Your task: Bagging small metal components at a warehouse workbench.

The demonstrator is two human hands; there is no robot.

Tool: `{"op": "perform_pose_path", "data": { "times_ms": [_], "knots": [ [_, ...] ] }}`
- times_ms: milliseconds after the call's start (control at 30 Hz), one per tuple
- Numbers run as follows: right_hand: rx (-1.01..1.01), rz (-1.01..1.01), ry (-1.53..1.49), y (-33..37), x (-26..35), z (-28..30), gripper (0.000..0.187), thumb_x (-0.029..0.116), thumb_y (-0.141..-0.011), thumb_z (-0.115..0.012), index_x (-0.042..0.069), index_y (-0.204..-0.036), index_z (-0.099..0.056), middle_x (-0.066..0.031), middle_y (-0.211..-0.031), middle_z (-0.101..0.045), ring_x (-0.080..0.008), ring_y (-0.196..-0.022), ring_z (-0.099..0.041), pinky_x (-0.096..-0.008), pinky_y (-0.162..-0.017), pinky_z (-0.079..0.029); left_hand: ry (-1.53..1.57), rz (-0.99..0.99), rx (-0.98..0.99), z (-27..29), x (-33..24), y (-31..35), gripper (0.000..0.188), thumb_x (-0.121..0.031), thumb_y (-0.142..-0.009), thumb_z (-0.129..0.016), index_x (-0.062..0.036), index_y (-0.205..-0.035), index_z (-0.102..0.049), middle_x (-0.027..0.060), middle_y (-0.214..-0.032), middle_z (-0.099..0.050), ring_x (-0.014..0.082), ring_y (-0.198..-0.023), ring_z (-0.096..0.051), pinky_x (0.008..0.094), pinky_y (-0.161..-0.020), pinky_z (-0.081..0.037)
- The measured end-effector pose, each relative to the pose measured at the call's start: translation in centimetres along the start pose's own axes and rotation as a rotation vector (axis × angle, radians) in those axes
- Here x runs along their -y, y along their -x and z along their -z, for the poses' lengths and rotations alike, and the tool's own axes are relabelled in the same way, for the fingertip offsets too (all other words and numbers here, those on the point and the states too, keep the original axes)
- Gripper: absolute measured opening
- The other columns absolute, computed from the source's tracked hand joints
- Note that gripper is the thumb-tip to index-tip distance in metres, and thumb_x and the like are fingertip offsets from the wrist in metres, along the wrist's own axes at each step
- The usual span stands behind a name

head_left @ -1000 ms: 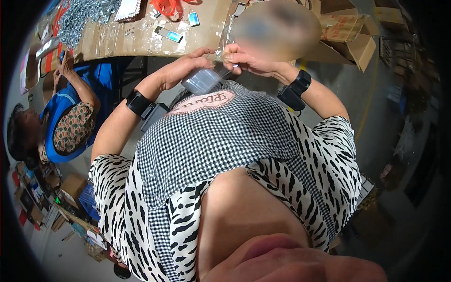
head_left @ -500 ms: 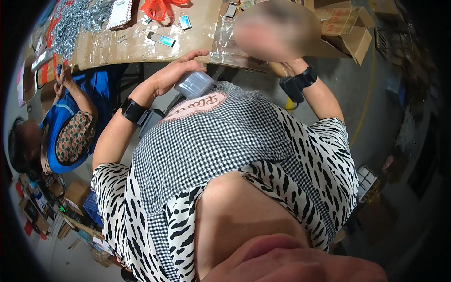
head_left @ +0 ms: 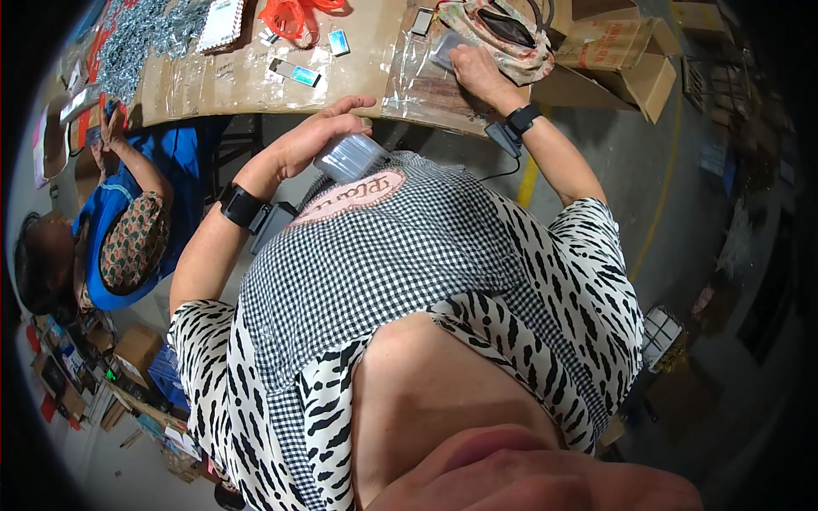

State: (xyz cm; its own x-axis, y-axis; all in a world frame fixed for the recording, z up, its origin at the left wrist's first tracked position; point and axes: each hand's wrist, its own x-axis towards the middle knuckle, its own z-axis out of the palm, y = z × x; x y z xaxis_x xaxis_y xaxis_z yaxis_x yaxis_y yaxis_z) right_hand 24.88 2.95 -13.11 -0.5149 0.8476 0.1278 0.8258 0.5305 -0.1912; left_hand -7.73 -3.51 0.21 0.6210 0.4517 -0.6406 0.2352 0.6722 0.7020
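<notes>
My left hand (head_left: 322,134) is at the table's near edge, its fingers curved around a stack of clear plastic sleeves or thin cases (head_left: 351,158) in front of my checked apron; their exact kind is hard to make out. Over the right part of the table, my right hand (head_left: 482,75) is closed, thumb and fingers pinching a clear plastic piece (head_left: 444,48) that looks like a thin case. Just beyond that hand lies a floral cloth bag (head_left: 532,53) with dark handles. A small metal-and-blue item (head_left: 296,72) rests on the table beyond my left hand.
Cardboard covers the table (head_left: 204,94). On it are a red plastic bag (head_left: 298,19), a small blue-faced piece (head_left: 338,42), a white pad (head_left: 223,24) and a pile of silvery parts (head_left: 141,43). An open carton (head_left: 626,55) stands right. A co-worker (head_left: 136,230) is at left.
My right forearm has shifted left. A blurred patch hid the right hand before; the hand, clear piece and floral bag now show. My left hand and its stack have barely moved.
</notes>
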Motion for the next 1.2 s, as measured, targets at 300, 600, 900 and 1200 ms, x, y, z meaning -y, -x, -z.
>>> {"op": "perform_pose_path", "data": {
  "times_ms": [300,600,900,1200],
  "knots": [
    [0.003,-0.006,-0.101,-0.4,0.1,-0.2,0.015,0.015,-0.085,-0.057,0.0,-0.083,-0.062,-0.0196,-0.081,-0.06,-0.0375,-0.074,-0.06,-0.0432,-0.065,-0.049,0.02,-0.006,-0.009,0.3,0.3,0.3,0.06,-0.029,-0.085,-0.054,-0.0106,-0.139,-0.035,0.007,-0.11,-0.057,0.0142,-0.098,-0.057,0.0239,-0.083,-0.047],
    [0.744,-0.041,-1.259,-3.5,15.0,10.2,0.027,0.027,-0.087,-0.063,0.0,-0.086,-0.066,-0.0017,-0.069,-0.059,-0.0063,-0.056,-0.051,-0.0217,-0.051,-0.041,-0.038,-0.058,0.023,1.0,0.8,-0.4,0.068,-0.037,-0.09,-0.054,-0.0034,-0.142,-0.025,0.0188,-0.126,-0.051,0.0213,-0.114,-0.053,0.0281,-0.093,-0.044],
    [0.838,-0.162,-1.569,-2.9,15.9,8.9,0.021,0.021,-0.088,-0.063,0.0,-0.086,-0.065,0.0001,-0.069,-0.058,-0.0045,-0.056,-0.049,-0.0186,-0.056,-0.04,-0.098,-0.098,0.025,1.5,2.3,0.1,0.074,-0.05,-0.09,-0.051,-0.003,-0.142,-0.025,0.0208,-0.131,-0.046,0.0249,-0.121,-0.048,0.0313,-0.1,-0.04],
    [0.916,-0.198,-1.802,-2.1,15.2,6.2,0.018,0.013,-0.091,-0.056,-0.003,-0.093,-0.064,-0.0019,-0.075,-0.06,-0.0049,-0.058,-0.051,-0.019,-0.059,-0.043,-0.127,-0.072,0.03,1.7,2.7,0.0,0.074,-0.044,-0.087,-0.056,-0.0054,-0.142,-0.025,0.0189,-0.128,-0.048,0.0235,-0.117,-0.05,0.0314,-0.099,-0.04]
  ]
}}
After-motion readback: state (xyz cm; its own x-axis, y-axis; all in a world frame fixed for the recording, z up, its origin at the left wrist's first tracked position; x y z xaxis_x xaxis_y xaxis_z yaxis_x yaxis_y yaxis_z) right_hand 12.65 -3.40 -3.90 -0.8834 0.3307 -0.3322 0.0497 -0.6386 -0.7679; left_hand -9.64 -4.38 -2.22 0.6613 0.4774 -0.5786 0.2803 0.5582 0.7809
